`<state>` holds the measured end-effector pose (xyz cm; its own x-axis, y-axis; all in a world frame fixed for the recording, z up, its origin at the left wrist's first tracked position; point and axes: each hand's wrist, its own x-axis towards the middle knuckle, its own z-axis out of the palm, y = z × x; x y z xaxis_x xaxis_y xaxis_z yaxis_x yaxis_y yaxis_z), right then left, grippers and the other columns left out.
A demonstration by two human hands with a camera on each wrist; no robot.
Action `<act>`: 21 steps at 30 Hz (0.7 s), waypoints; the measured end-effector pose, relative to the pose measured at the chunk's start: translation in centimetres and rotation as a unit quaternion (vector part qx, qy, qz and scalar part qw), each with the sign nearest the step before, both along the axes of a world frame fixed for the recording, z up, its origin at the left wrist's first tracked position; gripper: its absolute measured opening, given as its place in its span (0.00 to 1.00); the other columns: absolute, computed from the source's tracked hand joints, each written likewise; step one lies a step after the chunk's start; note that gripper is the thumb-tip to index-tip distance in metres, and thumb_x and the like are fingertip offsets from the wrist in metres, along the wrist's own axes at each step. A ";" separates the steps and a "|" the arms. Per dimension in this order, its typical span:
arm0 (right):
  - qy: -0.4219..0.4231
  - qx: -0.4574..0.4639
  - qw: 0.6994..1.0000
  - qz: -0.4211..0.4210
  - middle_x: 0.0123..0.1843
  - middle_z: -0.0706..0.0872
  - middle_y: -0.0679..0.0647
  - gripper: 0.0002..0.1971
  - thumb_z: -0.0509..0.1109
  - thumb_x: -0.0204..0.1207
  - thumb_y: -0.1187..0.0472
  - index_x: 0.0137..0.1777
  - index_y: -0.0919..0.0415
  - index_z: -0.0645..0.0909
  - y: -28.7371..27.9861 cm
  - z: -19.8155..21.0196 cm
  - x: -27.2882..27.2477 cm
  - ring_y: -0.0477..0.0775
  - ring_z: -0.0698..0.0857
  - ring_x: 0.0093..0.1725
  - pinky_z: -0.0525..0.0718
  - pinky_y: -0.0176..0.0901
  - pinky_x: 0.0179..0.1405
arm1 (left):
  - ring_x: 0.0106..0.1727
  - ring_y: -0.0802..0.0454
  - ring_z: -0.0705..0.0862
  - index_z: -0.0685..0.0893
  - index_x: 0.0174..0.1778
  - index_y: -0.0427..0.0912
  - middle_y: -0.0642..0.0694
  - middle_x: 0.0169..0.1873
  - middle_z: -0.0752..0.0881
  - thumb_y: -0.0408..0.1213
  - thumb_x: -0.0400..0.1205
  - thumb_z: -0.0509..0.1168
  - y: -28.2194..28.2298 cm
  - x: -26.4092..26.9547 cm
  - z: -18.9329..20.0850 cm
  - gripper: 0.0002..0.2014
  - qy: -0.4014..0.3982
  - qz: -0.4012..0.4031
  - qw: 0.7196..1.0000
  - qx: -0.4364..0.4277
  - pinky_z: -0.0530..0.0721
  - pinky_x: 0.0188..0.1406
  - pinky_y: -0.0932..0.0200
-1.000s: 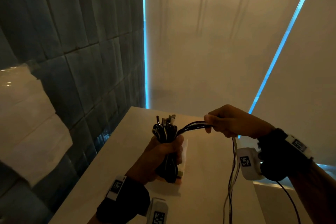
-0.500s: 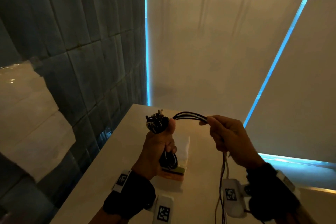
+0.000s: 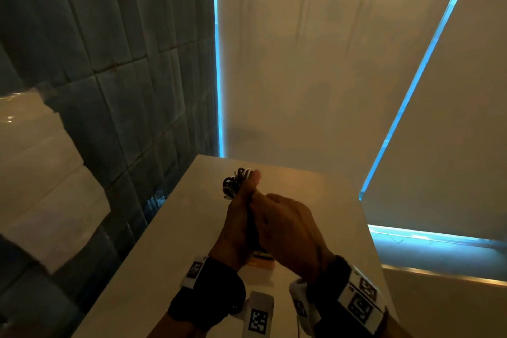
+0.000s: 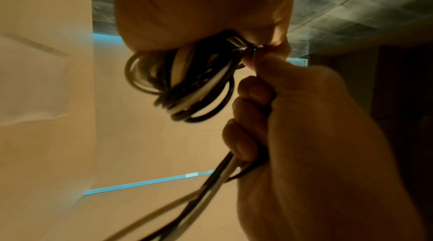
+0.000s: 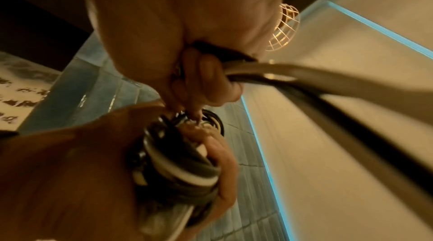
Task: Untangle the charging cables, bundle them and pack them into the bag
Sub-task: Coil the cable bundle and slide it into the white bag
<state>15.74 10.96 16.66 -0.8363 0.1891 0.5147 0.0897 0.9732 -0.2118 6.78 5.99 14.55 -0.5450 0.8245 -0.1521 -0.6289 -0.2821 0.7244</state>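
Observation:
My left hand (image 3: 238,217) grips a coiled bundle of black and white charging cables (image 3: 235,182) above the table, and its loops stick out past the thumb. My right hand (image 3: 288,230) lies tight against the left and holds the loose cable strands. In the left wrist view the coil (image 4: 187,87) hangs under my left palm (image 4: 199,4), while the right hand (image 4: 304,133) clutches strands (image 4: 211,187) that trail downward. The right wrist view has my right hand (image 5: 175,22) gripping strands (image 5: 304,82), with the coil (image 5: 178,161) in my left hand (image 5: 70,171). I cannot make out a bag for certain.
A pale flat item with an orange and green edge (image 3: 263,258) lies on the white table (image 3: 170,255) under my hands. A dark tiled wall (image 3: 109,63) runs along the left. The table's right edge (image 3: 369,228) drops off beside a closed blind (image 3: 315,63).
My right hand has swung in from the right and down, bringing the loose strands against the bundle. Both hands are now pressed together, and the left has lifted slightly.

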 end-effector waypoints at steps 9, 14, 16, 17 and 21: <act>-0.007 -0.273 0.962 0.018 0.34 0.85 0.50 0.10 0.59 0.84 0.48 0.53 0.53 0.65 0.5 -0.4 0.8 0.41 0.79 0.23 0.72 0.31 0.21 | 0.24 0.50 0.80 0.83 0.26 0.43 0.46 0.24 0.81 0.40 0.76 0.70 0.9 -2.3 0.7 0.12 0.040 0.122 0.991 -0.024 0.79 0.32 0.54; -0.082 -0.380 0.921 0.035 0.29 0.77 0.49 0.12 0.55 0.87 0.51 0.44 0.54 0.73 1.5 -6.1 4.2 0.42 0.73 0.24 0.72 0.33 0.25 | 0.25 0.52 0.75 0.74 0.28 0.41 0.48 0.21 0.75 0.30 0.74 0.65 0.6 -6.1 1.9 0.09 0.009 0.196 0.980 0.021 0.81 0.34 0.55; -0.182 -0.466 0.865 0.049 0.32 0.81 0.49 0.13 0.55 0.87 0.54 0.48 0.53 0.81 2.7 -7.4 5.3 0.43 0.79 0.28 0.82 0.37 0.32 | 0.28 0.49 0.80 0.77 0.32 0.39 0.46 0.25 0.79 0.31 0.71 0.66 0.4 -6.6 1.9 0.05 0.031 0.178 0.983 0.029 0.83 0.33 0.56; -0.217 -0.488 0.843 0.056 0.36 0.85 0.51 0.13 0.57 0.87 0.55 0.51 0.50 0.84 3.5 -7.5 5.6 0.48 0.84 0.33 0.87 0.42 0.41 | 0.31 0.48 0.82 0.78 0.34 0.39 0.44 0.27 0.81 0.31 0.73 0.65 0.2 -6.4 2.0 0.03 0.045 0.161 0.985 0.034 0.83 0.34 0.56; -0.102 -0.514 0.850 0.052 0.58 0.90 0.49 0.19 0.58 0.83 0.45 0.64 0.52 0.84 6.7 -6.0 5.8 0.47 0.86 0.60 0.81 0.54 0.68 | 0.31 0.49 0.83 0.80 0.38 0.39 0.44 0.30 0.83 0.30 0.73 0.65 0.5 -4.9 2.3 0.01 0.080 0.107 0.989 0.068 0.84 0.35 0.56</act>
<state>21.55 17.61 10.67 -0.9279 0.3710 -0.0360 0.1520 0.2884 -0.9454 1.85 6.51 16.87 -0.7176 0.6942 0.0557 -0.4238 -0.4987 0.7561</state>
